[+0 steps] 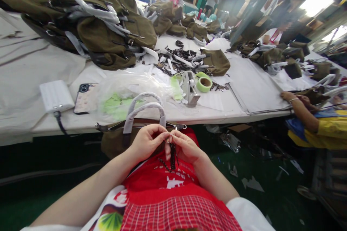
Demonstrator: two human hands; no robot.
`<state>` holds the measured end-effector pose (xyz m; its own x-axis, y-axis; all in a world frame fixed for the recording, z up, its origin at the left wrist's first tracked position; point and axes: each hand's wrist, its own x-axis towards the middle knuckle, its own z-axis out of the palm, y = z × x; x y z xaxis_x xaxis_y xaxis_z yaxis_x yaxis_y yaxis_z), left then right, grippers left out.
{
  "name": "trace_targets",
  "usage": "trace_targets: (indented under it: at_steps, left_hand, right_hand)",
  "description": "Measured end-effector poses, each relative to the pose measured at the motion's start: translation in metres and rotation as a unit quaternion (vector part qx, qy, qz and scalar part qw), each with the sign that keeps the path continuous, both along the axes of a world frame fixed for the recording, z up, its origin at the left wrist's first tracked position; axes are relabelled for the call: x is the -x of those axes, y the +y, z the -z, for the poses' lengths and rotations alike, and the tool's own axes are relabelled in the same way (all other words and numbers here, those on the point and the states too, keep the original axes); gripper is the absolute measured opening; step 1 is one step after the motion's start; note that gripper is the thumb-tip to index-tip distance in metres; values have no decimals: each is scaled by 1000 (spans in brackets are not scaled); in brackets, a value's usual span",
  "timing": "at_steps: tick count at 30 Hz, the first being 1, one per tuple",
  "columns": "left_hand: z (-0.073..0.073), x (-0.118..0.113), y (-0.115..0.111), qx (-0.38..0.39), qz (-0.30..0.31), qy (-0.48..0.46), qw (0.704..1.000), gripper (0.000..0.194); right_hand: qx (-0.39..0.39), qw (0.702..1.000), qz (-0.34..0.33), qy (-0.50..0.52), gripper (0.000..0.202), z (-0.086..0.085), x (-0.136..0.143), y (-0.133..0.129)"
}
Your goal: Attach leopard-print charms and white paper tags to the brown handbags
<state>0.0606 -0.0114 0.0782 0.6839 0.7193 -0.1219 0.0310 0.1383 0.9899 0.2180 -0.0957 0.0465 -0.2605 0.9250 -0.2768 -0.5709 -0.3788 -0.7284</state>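
Note:
My left hand (150, 140) and my right hand (187, 146) meet in front of my red apron. Both pinch a small metal ring or clasp between thumbs and fingertips; its exact shape is too small to make out. From it hangs a dark chain-like strap (172, 157), partly behind my right fingers. Just beyond the hands, an olive handbag (115, 140) rests against the table edge, its zip top facing up. The bag's two handles (143, 110) stand upright in pale wrapping.
On the white table (217, 110) lie a power bank (56, 95), a phone (84, 99), a plastic bag with green pieces (116, 104), a tape dispenser (189, 88) and a green tape roll (204, 83). Olive bags (108, 39) are heaped behind. A co-worker's arm (305, 113) is at right.

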Motion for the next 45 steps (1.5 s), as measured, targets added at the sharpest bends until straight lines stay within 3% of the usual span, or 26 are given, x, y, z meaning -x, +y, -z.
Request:
trace_targets:
  at_steps: [3, 5, 7, 9, 12, 14, 19, 25, 28, 31, 34, 38, 41, 45]
  left_hand:
    - [5, -1, 3, -51, -15, 25, 998, 29]
    - [12, -1, 9, -126, -35, 80, 988, 30]
    - [21, -2, 16, -234, -76, 183, 952, 32]
    - [31, -5, 22, -316, -96, 292, 898, 34]
    - [45, -10, 28, -347, -42, 366, 862, 31]
    - [53, -15, 31, -331, -14, 356, 874, 23]
    - [66, -21, 38, -263, -17, 302, 916, 5]
    - [67, -25, 46, -165, 8, 236, 958, 8]
    - [65, -30, 43, -107, 46, 202, 972, 23]
    - [63, -36, 39, -76, 86, 179, 977, 18]
    - [61, -39, 40, -80, 79, 150, 982, 21]
    - [56, -34, 49, -135, -3, 132, 982, 25]
    - [51, -25, 51, -189, -56, 163, 967, 26]
    - [41, -16, 40, -222, -78, 221, 947, 26]
  right_hand:
    - [-1, 999, 36, 9, 29, -2, 4, 0]
    - [1, 998, 61, 12, 25, -3, 5, 2]
    - [3, 997, 81, 15, 23, -4, 5, 4]
    - [5, 995, 97, 15, 21, -3, 4, 5]
    - [8, 995, 102, 8, 18, 0, 2, 6]
    - [11, 995, 98, 4, 16, 3, 1, 6]
    - [30, 996, 79, 2, 16, 14, 2, 4]
    - [112, 992, 50, -30, 19, 30, 14, 9]
    - [157, 984, 55, -64, 20, 38, 18, 14]
    - [183, 978, 54, -80, 20, 44, 20, 17]
    - [198, 977, 51, -69, 19, 44, 20, 17]
    - [222, 973, 48, -42, 14, 36, 21, 19]
    - [231, 972, 47, -23, 11, 31, 22, 22]
    - [249, 967, 55, 4, 13, 31, 23, 29]
